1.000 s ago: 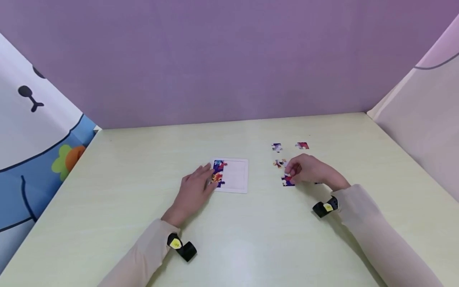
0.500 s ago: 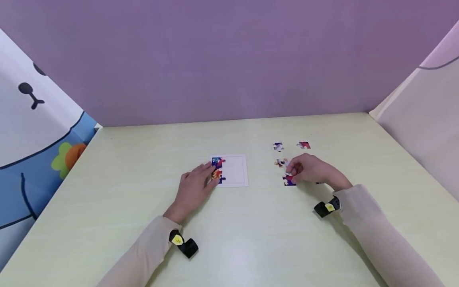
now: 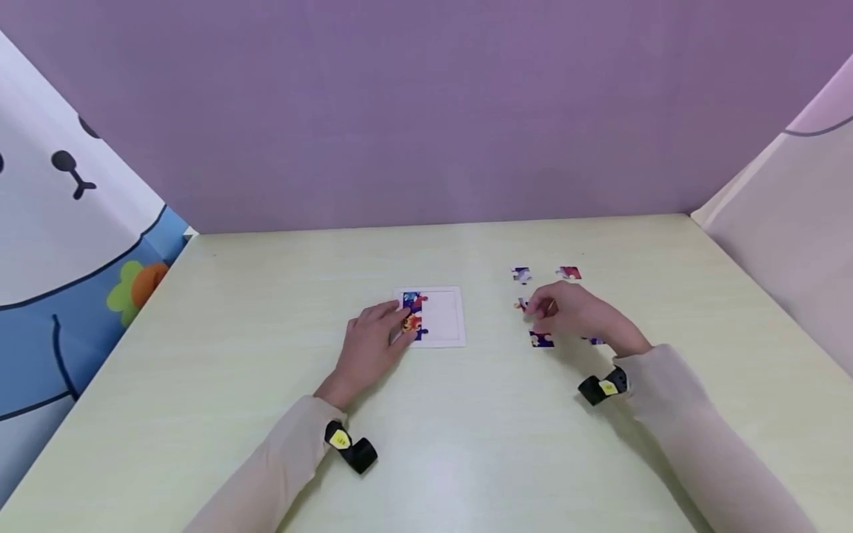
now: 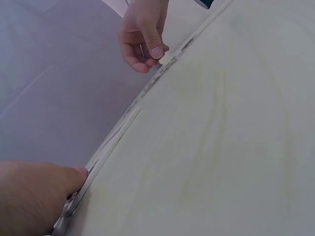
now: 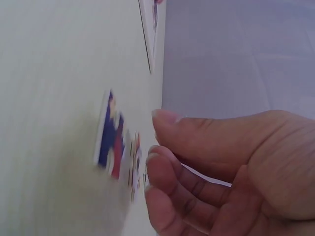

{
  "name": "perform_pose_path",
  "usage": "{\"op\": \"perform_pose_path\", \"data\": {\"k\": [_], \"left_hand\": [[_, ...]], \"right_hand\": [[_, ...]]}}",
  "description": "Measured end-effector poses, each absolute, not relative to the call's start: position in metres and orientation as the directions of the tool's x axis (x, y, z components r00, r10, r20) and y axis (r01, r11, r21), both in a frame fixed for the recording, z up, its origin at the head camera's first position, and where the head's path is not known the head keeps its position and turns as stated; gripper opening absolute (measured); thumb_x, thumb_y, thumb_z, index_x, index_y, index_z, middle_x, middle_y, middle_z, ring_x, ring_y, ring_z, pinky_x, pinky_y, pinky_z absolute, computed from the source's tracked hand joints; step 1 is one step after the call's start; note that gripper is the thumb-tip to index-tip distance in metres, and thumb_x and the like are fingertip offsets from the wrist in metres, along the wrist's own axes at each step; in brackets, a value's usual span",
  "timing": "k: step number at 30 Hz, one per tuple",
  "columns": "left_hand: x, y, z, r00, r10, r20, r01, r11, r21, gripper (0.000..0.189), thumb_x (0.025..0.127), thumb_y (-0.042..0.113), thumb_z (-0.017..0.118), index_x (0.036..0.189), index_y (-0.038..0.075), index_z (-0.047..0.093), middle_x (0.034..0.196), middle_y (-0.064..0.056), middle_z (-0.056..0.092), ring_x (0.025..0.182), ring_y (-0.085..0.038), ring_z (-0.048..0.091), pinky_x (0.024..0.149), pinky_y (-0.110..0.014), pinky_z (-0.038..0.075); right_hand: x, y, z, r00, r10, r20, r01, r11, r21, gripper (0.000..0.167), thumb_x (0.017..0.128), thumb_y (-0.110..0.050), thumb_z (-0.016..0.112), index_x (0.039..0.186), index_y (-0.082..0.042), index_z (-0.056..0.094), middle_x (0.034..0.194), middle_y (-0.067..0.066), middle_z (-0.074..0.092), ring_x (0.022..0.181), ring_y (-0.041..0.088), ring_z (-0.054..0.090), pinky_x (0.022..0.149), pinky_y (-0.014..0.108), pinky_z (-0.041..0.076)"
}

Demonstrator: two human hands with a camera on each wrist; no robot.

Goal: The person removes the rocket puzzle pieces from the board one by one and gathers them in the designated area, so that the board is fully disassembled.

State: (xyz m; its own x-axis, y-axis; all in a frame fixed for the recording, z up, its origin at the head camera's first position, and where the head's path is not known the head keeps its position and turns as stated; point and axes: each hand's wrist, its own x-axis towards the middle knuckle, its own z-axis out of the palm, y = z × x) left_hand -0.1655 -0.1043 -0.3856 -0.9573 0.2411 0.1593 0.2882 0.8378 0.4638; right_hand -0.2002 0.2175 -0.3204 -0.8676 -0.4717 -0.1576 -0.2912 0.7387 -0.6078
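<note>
In the head view my left hand (image 3: 373, 344) lies with its fingers on the left edge of a white puzzle tray (image 3: 446, 344). A column of joined, colourful jigsaw pieces (image 3: 412, 317) sits along the tray's left side, partly under the fingertips. My right hand (image 3: 576, 314) hovers over loose pieces, its thumb and fingers bent but apart and nothing between them in the right wrist view. Just beyond its fingertips a jigsaw piece (image 3: 521, 304) is partly covered; another, dark blue and red (image 5: 110, 140), lies below the thumb.
Farther back are two more loose pieces, one purple and white (image 3: 521, 275) and one red (image 3: 569, 273). A further piece (image 3: 594, 340) peeks out beneath the right wrist. Behind the pale table (image 3: 300, 274) stands a purple panel (image 3: 426, 118).
My right hand has shifted slightly left, covering more of the middle piece and uncovering more of the one by its wrist. The left hand stays on the tray. The head view has shifted slightly.
</note>
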Motion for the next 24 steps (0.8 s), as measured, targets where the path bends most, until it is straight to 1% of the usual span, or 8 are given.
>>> {"op": "perform_pose_path", "data": {"k": [6, 9, 12, 16, 20, 24], "left_hand": [[-0.166, -0.101, -0.384, -0.96, 0.23, 0.158, 0.279, 0.821, 0.498, 0.047, 0.094, 0.031, 0.059, 0.134, 0.007, 0.055, 0.143, -0.014, 0.047, 0.135, -0.033, 0.038, 0.109, -0.052, 0.03], [-0.166, -0.099, -0.383, -0.957, 0.236, 0.167, 0.288, 0.825, 0.486, 0.047, 0.094, 0.032, 0.059, 0.133, 0.007, 0.056, 0.142, -0.015, 0.048, 0.134, -0.033, 0.04, 0.109, -0.051, 0.031], [-0.167, -0.095, -0.384, -0.956, 0.241, 0.17, 0.293, 0.84, 0.457, 0.047, 0.094, 0.034, 0.059, 0.133, 0.007, 0.056, 0.141, -0.015, 0.049, 0.131, -0.034, 0.041, 0.108, -0.05, 0.033], [-0.167, -0.092, -0.383, -0.961, 0.226, 0.16, 0.274, 0.854, 0.443, 0.047, 0.094, 0.034, 0.058, 0.134, 0.009, 0.055, 0.141, -0.014, 0.049, 0.13, -0.034, 0.041, 0.108, -0.049, 0.034], [-0.166, -0.089, -0.383, -0.97, 0.204, 0.134, 0.244, 0.845, 0.477, 0.047, 0.095, 0.034, 0.058, 0.134, 0.009, 0.055, 0.143, -0.013, 0.047, 0.132, -0.032, 0.039, 0.109, -0.047, 0.035], [-0.166, -0.088, -0.383, -0.973, 0.196, 0.122, 0.231, 0.837, 0.495, 0.048, 0.094, 0.033, 0.058, 0.134, 0.008, 0.054, 0.144, -0.013, 0.047, 0.135, -0.029, 0.039, 0.11, -0.045, 0.035]], "right_hand": [[-0.201, 0.198, -0.315, -0.863, -0.488, -0.131, -0.325, 0.736, -0.594, 0.015, 0.084, -0.001, 0.068, 0.098, 0.004, 0.064, 0.086, 0.01, 0.063, 0.073, 0.016, 0.053, 0.063, 0.025, 0.046], [-0.203, 0.184, -0.314, -0.859, -0.497, -0.123, -0.342, 0.736, -0.585, 0.016, 0.085, -0.002, 0.067, 0.099, 0.003, 0.064, 0.084, 0.008, 0.062, 0.071, 0.016, 0.053, 0.063, 0.025, 0.046], [-0.208, 0.165, -0.314, -0.855, -0.506, -0.112, -0.355, 0.729, -0.586, 0.017, 0.085, -0.004, 0.068, 0.101, 0.002, 0.065, 0.085, 0.008, 0.063, 0.074, 0.016, 0.054, 0.065, 0.026, 0.046], [-0.214, 0.14, -0.318, -0.857, -0.504, -0.109, -0.343, 0.715, -0.609, 0.019, 0.086, -0.005, 0.068, 0.104, 0.001, 0.065, 0.086, 0.008, 0.063, 0.075, 0.017, 0.054, 0.066, 0.025, 0.045], [-0.221, 0.12, -0.325, -0.856, -0.504, -0.115, -0.333, 0.708, -0.622, 0.027, 0.086, -0.007, 0.067, 0.112, 0.001, 0.063, 0.09, 0.009, 0.063, 0.079, 0.017, 0.056, 0.07, 0.025, 0.047], [-0.227, 0.102, -0.33, -0.855, -0.497, -0.149, -0.309, 0.719, -0.622, 0.037, 0.087, -0.008, 0.066, 0.122, 0.001, 0.058, 0.096, 0.01, 0.064, 0.085, 0.019, 0.059, 0.076, 0.028, 0.05]]}}
